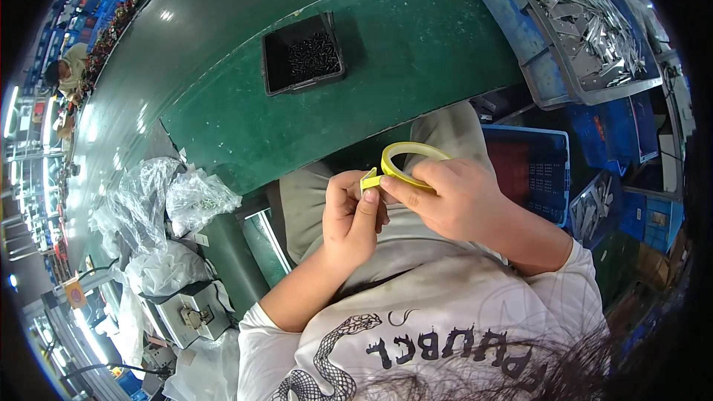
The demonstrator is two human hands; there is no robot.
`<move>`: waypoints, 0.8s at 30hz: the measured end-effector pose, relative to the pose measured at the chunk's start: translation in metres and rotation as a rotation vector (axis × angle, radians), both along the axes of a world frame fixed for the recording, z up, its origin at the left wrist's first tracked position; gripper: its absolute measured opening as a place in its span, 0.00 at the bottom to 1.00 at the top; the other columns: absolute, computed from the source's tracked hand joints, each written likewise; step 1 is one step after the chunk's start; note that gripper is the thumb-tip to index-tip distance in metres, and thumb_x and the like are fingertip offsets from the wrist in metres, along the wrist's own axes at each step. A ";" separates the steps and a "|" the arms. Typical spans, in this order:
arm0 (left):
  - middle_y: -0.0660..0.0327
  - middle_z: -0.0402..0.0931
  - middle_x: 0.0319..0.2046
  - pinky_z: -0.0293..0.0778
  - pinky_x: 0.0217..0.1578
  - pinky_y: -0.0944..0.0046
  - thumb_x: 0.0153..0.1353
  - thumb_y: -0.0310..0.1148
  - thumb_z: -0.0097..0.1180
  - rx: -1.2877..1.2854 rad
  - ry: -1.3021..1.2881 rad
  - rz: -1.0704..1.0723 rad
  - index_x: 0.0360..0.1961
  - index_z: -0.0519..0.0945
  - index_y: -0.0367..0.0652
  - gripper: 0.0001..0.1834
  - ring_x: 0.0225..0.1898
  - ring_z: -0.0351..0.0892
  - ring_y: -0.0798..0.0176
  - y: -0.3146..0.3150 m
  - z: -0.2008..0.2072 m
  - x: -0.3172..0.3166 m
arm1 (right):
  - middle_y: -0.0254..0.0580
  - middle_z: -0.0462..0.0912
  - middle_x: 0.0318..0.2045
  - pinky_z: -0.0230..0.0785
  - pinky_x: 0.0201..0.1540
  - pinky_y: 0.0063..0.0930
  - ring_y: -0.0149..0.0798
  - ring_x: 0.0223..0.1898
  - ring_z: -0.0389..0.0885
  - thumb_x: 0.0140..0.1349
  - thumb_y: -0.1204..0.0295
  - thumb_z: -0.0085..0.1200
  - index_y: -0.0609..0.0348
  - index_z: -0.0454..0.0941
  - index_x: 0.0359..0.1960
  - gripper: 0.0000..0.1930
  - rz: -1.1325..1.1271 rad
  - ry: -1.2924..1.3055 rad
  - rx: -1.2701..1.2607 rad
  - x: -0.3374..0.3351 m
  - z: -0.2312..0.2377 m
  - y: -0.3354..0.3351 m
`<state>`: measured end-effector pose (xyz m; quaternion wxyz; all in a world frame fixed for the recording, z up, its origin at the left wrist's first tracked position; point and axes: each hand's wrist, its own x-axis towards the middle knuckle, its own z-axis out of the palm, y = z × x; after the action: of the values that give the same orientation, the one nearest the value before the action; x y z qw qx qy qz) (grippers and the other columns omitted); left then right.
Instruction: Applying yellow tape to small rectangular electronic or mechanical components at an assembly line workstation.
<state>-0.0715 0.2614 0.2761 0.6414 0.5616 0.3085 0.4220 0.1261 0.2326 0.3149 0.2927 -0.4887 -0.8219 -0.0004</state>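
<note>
Above my lap, my right hand (454, 197) grips a roll of yellow tape (388, 162), its fingers closed around the near right side of the ring. A short strip of the tape (370, 181) reaches left from the roll to my left hand (352, 215). The left thumb and fingers are closed on that strip, which looks bent into a small angled shape at its end. Whether some small part sits under the strip there, I cannot tell. Both hands are close together, just short of the green table's near edge (312, 154).
On the green table stands a black bin (271, 67) of small dark parts. A large blue-grey crate (546, 59) of thin metal pieces is at the far right, with a blue crate (561, 178) below. Clear plastic bags (197, 200) and a grey metal box (197, 315) lie left.
</note>
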 end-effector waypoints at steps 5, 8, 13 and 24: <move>0.60 0.75 0.30 0.66 0.18 0.73 0.77 0.31 0.43 -0.054 0.002 0.004 0.54 0.65 0.41 0.09 0.21 0.70 0.72 0.004 -0.005 0.002 | 0.27 0.69 0.25 0.66 0.19 0.26 0.28 0.21 0.72 0.54 0.69 0.64 0.43 0.88 0.48 0.17 -0.027 -0.032 0.013 0.002 0.003 0.001; 0.59 0.79 0.33 0.68 0.22 0.74 0.77 0.27 0.43 -0.090 0.011 -0.003 0.54 0.65 0.40 0.09 0.22 0.69 0.76 0.005 -0.008 0.002 | 0.27 0.68 0.25 0.67 0.19 0.26 0.28 0.21 0.72 0.55 0.68 0.64 0.42 0.88 0.48 0.17 -0.036 -0.056 -0.003 0.003 0.001 0.002; 0.59 0.77 0.31 0.67 0.21 0.74 0.77 0.29 0.42 -0.118 -0.004 -0.012 0.54 0.65 0.41 0.09 0.22 0.69 0.76 0.006 -0.009 0.001 | 0.27 0.68 0.26 0.68 0.19 0.26 0.28 0.21 0.73 0.56 0.68 0.62 0.39 0.88 0.49 0.17 -0.049 -0.063 0.008 0.002 0.000 0.004; 0.56 0.77 0.29 0.70 0.20 0.71 0.80 0.37 0.38 -0.256 -0.089 -0.059 0.52 0.66 0.41 0.11 0.20 0.72 0.69 0.010 -0.007 0.004 | 0.27 0.70 0.27 0.69 0.20 0.27 0.28 0.22 0.74 0.53 0.68 0.61 0.38 0.88 0.49 0.20 -0.056 -0.074 -0.045 0.004 -0.006 0.010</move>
<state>-0.0675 0.2718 0.2693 0.7331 0.4645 0.3144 0.3847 0.1296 0.2423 0.3090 0.2508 -0.5176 -0.8180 -0.0081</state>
